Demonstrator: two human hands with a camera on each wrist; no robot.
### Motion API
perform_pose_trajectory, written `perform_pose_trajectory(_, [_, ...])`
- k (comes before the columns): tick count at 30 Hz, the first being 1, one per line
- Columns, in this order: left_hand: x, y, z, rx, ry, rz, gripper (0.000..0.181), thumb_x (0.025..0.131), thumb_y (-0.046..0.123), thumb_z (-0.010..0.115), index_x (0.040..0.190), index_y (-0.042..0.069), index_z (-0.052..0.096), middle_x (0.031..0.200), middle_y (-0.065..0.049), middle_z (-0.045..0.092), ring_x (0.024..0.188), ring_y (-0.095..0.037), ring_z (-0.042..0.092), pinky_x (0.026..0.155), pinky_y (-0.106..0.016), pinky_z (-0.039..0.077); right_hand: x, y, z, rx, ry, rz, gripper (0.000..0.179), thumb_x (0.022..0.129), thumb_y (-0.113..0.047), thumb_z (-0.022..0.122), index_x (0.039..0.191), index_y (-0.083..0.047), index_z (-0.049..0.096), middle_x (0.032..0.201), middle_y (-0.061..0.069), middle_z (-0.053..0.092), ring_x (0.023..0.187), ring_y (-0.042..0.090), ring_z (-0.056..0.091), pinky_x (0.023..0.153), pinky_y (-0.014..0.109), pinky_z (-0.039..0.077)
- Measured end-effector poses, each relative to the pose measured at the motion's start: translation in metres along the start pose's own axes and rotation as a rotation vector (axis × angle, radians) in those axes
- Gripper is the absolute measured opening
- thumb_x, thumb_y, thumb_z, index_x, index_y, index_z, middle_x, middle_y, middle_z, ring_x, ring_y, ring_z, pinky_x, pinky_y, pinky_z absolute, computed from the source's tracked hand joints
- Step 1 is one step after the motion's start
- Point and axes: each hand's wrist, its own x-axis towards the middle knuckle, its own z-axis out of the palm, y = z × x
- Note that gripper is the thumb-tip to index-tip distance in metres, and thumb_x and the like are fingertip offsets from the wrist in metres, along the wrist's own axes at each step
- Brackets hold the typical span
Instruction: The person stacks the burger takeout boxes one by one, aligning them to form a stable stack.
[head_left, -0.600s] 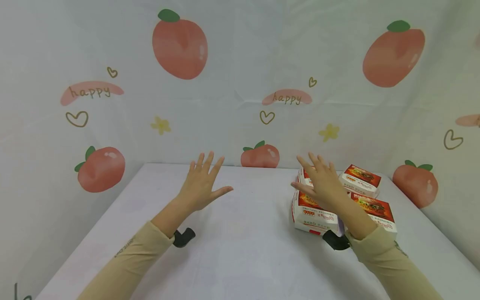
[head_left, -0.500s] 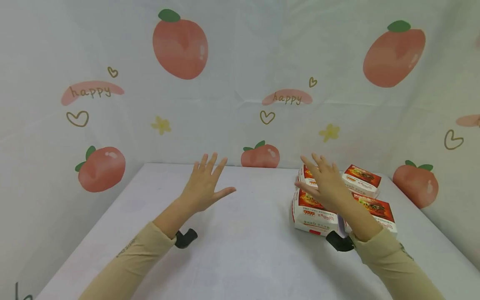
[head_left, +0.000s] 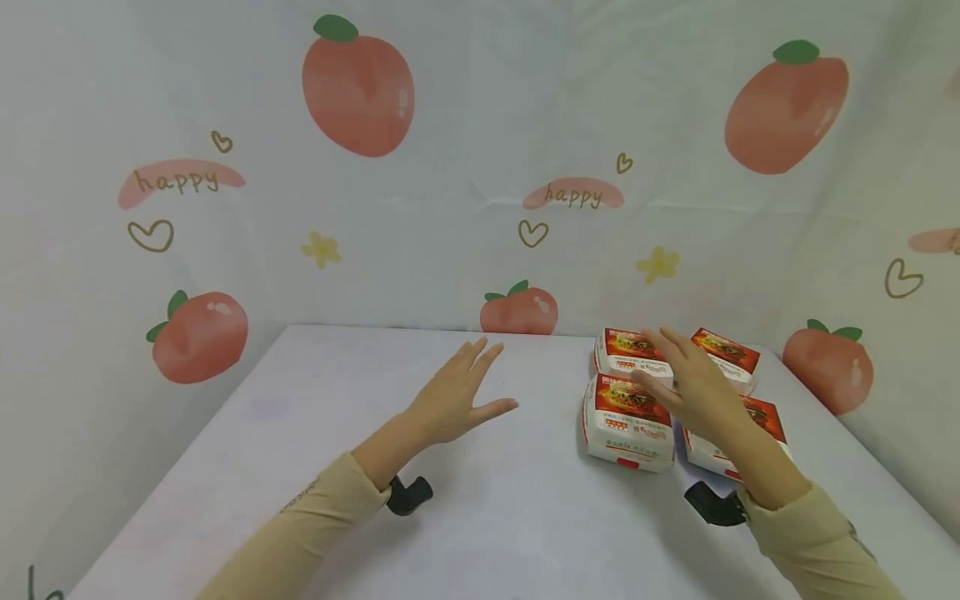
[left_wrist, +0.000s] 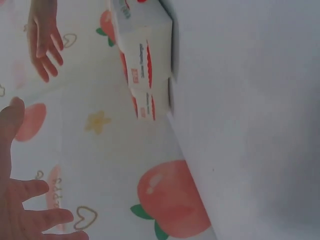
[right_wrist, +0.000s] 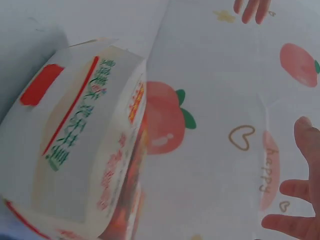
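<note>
In the head view my left hand (head_left: 441, 407) hovers over the middle of the white table, fingers spread, holding nothing. My right hand (head_left: 703, 393) is held over the right side, above several red-and-white cardboard burger boxes, its fingers extended and nothing in them. The front left box (head_left: 630, 437) shows fully, while my right hand and forearm partly cover the front right box (head_left: 705, 457). Behind these stand a back left box (head_left: 624, 343) and a back right box (head_left: 726, 348). In the right wrist view a printed box (right_wrist: 80, 135) fills the left side, apart from the fingers.
A white cloth backdrop (head_left: 450, 167) with printed fruit, hearts and "happy" labels hangs behind the table (head_left: 487, 517). Black wrist mounts (head_left: 408, 496) sit at both cuffs. The boxes stand close together on the table's right side.
Both hands have shifted to the right and a little lower in the head view. More of the left boxes shows now. The boxes have stayed in place.
</note>
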Motion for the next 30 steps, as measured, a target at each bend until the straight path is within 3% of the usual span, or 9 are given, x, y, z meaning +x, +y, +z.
perform_pose_trajectory(8, [0.008,0.02,0.025,-0.075,-0.109,0.008,0.077,0.088,0.055,0.053,0.148,0.016,0.024,0.154,-0.011,0.025,0.142,-0.029,0.026,0.115,-0.045,0.03,-0.013,0.014,0.005,-0.006,-0.02,0.064,0.074,0.092,-0.052,0.049,0.146,-0.008,0.026,0.147,0.028,0.027,0.13,0.053,0.028,0.096,0.075,0.027])
perform_pose_trajectory(15, [0.015,0.037,0.05,-0.087,-0.189,0.01,0.076,0.089,0.055,0.053,0.148,0.017,0.024,0.154,-0.009,0.027,0.142,-0.024,0.028,0.114,-0.043,0.033,-0.021,0.024,0.01,0.016,0.024,0.081,0.068,0.092,-0.044,0.053,0.144,-0.006,0.03,0.144,0.03,0.03,0.128,0.053,0.031,0.093,0.075,0.03])
perform_pose_trajectory(22, [0.022,0.051,0.069,-0.132,-0.193,0.039,0.078,0.089,0.053,0.053,0.149,0.015,0.02,0.153,-0.009,0.026,0.141,-0.024,0.03,0.111,-0.041,0.037,-0.03,0.036,0.015,0.04,0.047,0.1,0.067,0.092,-0.043,0.054,0.142,-0.003,0.032,0.142,0.031,0.031,0.126,0.053,0.031,0.093,0.075,0.03])
perform_pose_trajectory(30, [0.039,0.065,0.09,-0.291,-0.215,-0.026,0.08,0.088,0.051,0.056,0.149,0.015,0.018,0.153,-0.011,0.024,0.14,-0.024,0.031,0.112,-0.041,0.037,-0.039,0.05,0.018,0.02,0.04,0.163,0.068,0.093,-0.048,0.049,0.143,-0.005,0.031,0.14,0.034,0.029,0.123,0.055,0.031,0.091,0.076,0.029])
